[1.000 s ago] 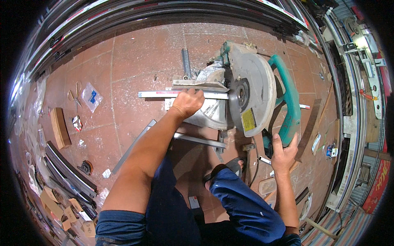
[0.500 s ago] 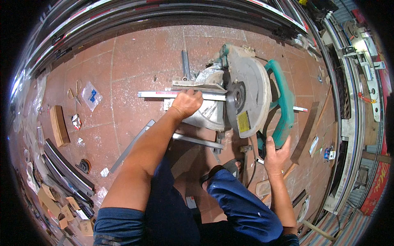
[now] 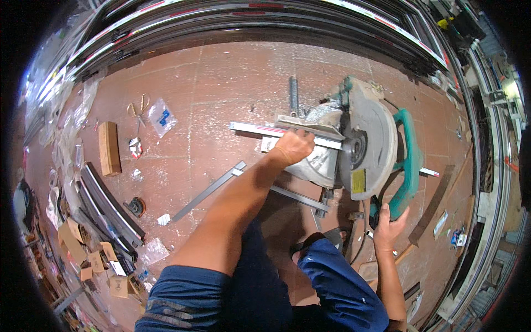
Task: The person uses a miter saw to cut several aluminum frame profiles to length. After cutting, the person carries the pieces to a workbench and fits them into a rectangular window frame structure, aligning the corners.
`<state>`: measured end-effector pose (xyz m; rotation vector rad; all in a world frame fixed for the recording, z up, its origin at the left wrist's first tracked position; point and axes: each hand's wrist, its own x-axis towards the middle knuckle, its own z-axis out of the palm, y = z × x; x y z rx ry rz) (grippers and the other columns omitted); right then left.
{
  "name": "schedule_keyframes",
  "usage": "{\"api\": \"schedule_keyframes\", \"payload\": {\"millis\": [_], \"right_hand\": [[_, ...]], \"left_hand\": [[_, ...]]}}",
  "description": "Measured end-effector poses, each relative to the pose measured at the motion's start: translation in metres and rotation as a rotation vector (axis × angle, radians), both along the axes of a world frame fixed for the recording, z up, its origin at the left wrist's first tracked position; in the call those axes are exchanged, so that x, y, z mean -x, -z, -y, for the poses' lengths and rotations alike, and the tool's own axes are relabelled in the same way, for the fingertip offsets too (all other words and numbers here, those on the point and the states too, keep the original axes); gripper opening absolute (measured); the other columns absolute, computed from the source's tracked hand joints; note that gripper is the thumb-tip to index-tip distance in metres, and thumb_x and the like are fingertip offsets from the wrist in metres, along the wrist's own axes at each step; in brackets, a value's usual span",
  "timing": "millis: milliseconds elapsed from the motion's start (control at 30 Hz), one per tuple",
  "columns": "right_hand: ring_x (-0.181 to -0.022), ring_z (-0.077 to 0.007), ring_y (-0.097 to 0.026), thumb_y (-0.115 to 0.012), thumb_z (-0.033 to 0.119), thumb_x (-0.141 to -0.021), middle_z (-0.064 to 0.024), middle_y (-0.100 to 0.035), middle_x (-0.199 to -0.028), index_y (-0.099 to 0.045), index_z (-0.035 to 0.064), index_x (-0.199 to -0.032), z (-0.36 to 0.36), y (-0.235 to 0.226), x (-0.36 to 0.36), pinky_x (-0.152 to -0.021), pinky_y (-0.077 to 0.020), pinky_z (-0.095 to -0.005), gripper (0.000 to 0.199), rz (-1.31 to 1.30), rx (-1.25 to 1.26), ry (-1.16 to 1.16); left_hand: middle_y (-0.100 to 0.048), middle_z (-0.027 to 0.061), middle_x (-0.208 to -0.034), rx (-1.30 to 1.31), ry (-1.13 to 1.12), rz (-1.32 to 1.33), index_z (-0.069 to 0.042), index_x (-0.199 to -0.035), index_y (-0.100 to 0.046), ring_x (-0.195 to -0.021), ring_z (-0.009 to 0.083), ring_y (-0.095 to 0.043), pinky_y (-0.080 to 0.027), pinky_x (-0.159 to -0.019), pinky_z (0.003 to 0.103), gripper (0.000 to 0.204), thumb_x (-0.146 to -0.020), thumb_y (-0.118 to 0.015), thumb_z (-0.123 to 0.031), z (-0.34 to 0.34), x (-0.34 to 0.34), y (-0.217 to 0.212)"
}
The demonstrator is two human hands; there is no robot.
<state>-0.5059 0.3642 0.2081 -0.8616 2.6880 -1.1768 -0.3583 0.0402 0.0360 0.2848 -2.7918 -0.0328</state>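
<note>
A miter saw point(image 3: 369, 149) with a grey blade guard and a green handle point(image 3: 409, 171) stands on the floor in front of me. My left hand point(image 3: 296, 146) is closed over a pale metal profile point(image 3: 249, 128), pressing it along the saw's fence point(image 3: 312, 126). The profile runs rightward to the blade, and a short end point(image 3: 430, 172) shows beyond the saw. My right hand point(image 3: 390, 226) is closed round the lower end of the green handle, its fingers partly hidden. The saw head is low, beside the profile; the exact blade contact is hidden by the guard.
Loose metal strips point(image 3: 210, 191) lie beside my left forearm. Scissors point(image 3: 138, 113), a plastic bag point(image 3: 163, 117), a wooden block point(image 3: 109, 148) and cardboard pieces point(image 3: 74, 243) lie to the left. Long profiles point(image 3: 254, 25) are stacked at the back. My sandalled foot point(image 3: 326, 238) is near the saw.
The whole view has shifted, so the saw and floor items appear farther right and slightly lower. Both hands keep their holds on the profile and the saw handle.
</note>
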Motion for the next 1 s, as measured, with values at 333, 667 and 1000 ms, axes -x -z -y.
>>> {"api": "schedule_keyframes", "payload": {"millis": [333,667,1000], "right_hand": [[-0.107,-0.0251,-0.061,-0.076,0.026,-0.099,-0.0160,-0.063,-0.121,-0.044,-0.0108,-0.147,-0.015,0.058,-0.008,-0.098,-0.0500,-0.0384,0.069,0.056,0.007,0.044],[-0.085,-0.0171,-0.061,-0.076,0.025,-0.100,-0.0065,-0.069,-0.094,-0.069,-0.0015,-0.108,0.038,-0.078,0.005,-0.079,-0.0511,-0.0361,0.028,-0.090,0.104,0.046],[-0.101,-0.0226,-0.073,-0.054,0.043,-0.112,-0.0104,-0.077,-0.115,-0.069,0.0085,-0.126,0.100,-0.166,0.077,-0.086,-0.0590,-0.0413,0.040,0.544,0.866,-0.018]], "left_hand": [[-0.067,0.0031,-0.094,0.002,-0.009,-0.018,-0.010,-0.085,-0.074,-0.089,0.0228,-0.069,-0.060,-0.069,0.039,0.008,-0.085,-0.069,-0.016,0.003,-0.003,-0.003],[-0.063,0.0024,-0.095,-0.009,-0.001,-0.054,-0.009,-0.098,-0.073,-0.092,0.0228,-0.065,-0.056,-0.078,0.041,0.016,-0.088,-0.065,-0.019,0.007,-0.017,0.009],[-0.069,0.0085,-0.120,-0.203,-0.109,-0.108,-0.014,-0.120,-0.075,-0.107,0.0306,-0.063,-0.049,-0.093,0.049,0.031,-0.089,-0.073,-0.015,0.018,-0.062,0.012]]}}
